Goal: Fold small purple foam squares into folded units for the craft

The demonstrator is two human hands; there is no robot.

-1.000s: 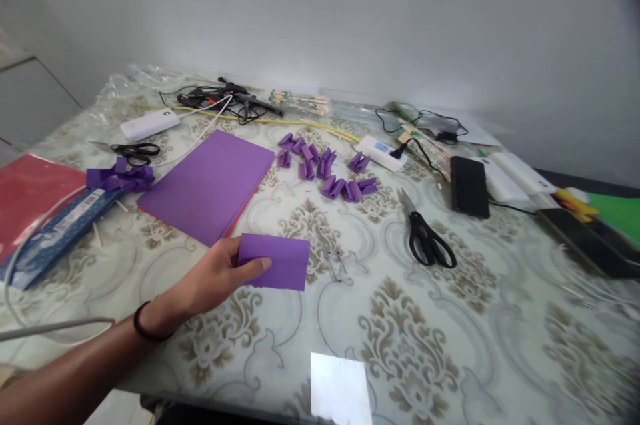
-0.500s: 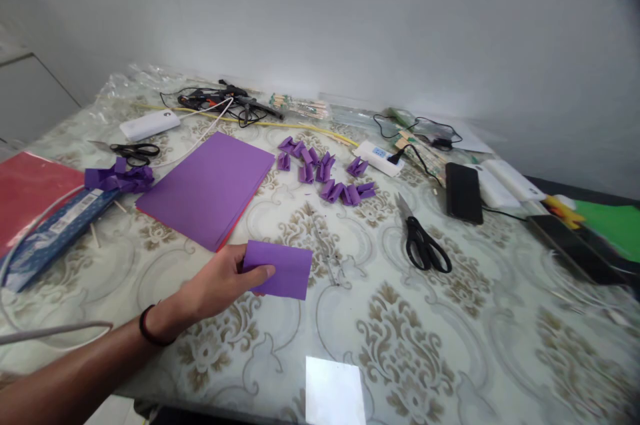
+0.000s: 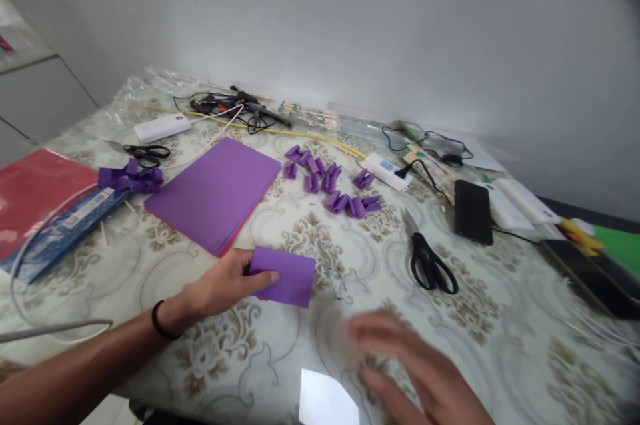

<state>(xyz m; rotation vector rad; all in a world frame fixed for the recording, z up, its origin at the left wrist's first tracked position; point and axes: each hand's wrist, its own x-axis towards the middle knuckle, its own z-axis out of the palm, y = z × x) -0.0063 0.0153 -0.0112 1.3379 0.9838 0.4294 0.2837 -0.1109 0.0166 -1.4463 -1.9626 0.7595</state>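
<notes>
My left hand (image 3: pixel 233 284) grips a folded piece of purple paper (image 3: pixel 293 278) by its left end, thumb on top and fingers beneath. The paper is held over the patterned table cover. My right hand (image 3: pixel 407 358) is in the lower right, blurred by motion, its thumb and fingers apart and nothing visible between them. It is nearest to the held paper but apart from it. Beyond my left hand lies a stack of purple sheets (image 3: pixel 220 192) with red showing below. Several small folded purple pieces (image 3: pixel 333 182) are grouped farther back.
Black-handled scissors (image 3: pixel 427 262) lie at right, another pair (image 3: pixel 147 153) at left. A power strip (image 3: pixel 387 170), phones (image 3: pixel 473 212) and cables line the back and right. A red sheet (image 3: pixel 40 192), a blue packet (image 3: pixel 65 232) and crumpled purple strips (image 3: pixel 131 177) are at left.
My right hand has come into view from the lower right. My left hand still holds the purple paper, and the whole view has shifted slightly.
</notes>
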